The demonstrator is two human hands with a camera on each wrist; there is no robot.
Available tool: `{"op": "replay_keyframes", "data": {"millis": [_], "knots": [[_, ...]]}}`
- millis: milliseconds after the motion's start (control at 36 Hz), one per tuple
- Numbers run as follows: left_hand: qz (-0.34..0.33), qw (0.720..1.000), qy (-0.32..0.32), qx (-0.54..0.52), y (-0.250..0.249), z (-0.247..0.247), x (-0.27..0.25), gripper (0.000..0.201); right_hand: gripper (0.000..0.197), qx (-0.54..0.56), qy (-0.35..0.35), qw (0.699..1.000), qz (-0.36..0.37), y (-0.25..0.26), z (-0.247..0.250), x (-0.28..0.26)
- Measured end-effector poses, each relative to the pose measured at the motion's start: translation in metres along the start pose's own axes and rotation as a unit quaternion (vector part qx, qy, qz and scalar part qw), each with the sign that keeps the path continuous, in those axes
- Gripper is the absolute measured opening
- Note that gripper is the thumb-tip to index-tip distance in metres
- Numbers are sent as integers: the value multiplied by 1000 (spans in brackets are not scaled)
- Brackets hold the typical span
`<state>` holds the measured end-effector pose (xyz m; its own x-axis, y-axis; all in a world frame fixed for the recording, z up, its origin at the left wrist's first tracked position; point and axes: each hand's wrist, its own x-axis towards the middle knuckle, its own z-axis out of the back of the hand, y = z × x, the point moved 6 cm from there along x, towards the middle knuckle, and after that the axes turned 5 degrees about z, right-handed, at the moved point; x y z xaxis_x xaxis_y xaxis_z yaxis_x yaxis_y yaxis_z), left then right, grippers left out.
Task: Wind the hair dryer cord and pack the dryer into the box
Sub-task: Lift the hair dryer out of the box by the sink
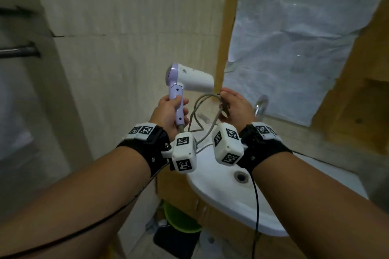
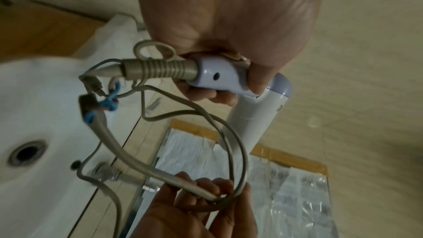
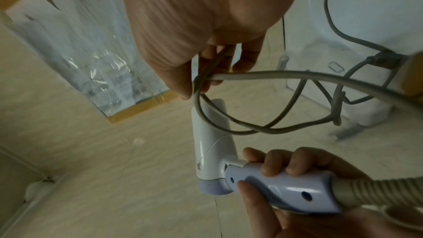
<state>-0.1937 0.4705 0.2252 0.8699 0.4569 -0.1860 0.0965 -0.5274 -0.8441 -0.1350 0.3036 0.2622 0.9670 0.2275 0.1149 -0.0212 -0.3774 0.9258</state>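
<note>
Hair dryer (image 1: 190, 79), white with a lilac back and handle, sits at the centre of the head view, held up in the air above a white sink (image 1: 216, 176) in the lower middle of the frame. Its nozzle points toward the right. The left hand (image 1: 168, 111) grips the lilac handle, fingers (image 3: 272, 165) curled over one side and the thumb pressed on the other. The grey cord (image 1: 199, 111) leaves the bottom of the handle through a ribbed sleeve and hangs in loose loops between the two hands. The right hand (image 1: 234, 107), just right of centre, holds gathered strands of cord, its fingers (image 2: 206, 185) curled round them. In the left wrist view a blue tie (image 2: 112, 97) shows on the cord at mid left, but motion blur makes it hard to read what it binds. The plug cannot be clearly made out. Wrist-mounted cameras cover part of the cord and the sink rim. A green bin (image 1: 179, 221) below the sink is half hidden. No box can be identified in any view.
</note>
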Motion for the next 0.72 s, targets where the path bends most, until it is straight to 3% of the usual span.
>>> {"op": "replay_keyframes", "data": {"millis": [278, 361, 528, 722], "knots": [[-32, 996, -74, 27, -41, 75, -22, 36, 6, -20, 120, 987, -109, -50, -84, -14], [-37, 995, -91, 30, -47, 90, -27, 33, 12, -36, 141, 978, -151, -63, -98, -20], [-23, 992, -123, -36, -51, 107, -35, 35, 19, -99, 213, 944, -232, -85, -113, -31], [-14, 984, -150, -90, -47, 111, -27, 39, 29, -197, 272, 903, -269, -105, -113, -27]]}}
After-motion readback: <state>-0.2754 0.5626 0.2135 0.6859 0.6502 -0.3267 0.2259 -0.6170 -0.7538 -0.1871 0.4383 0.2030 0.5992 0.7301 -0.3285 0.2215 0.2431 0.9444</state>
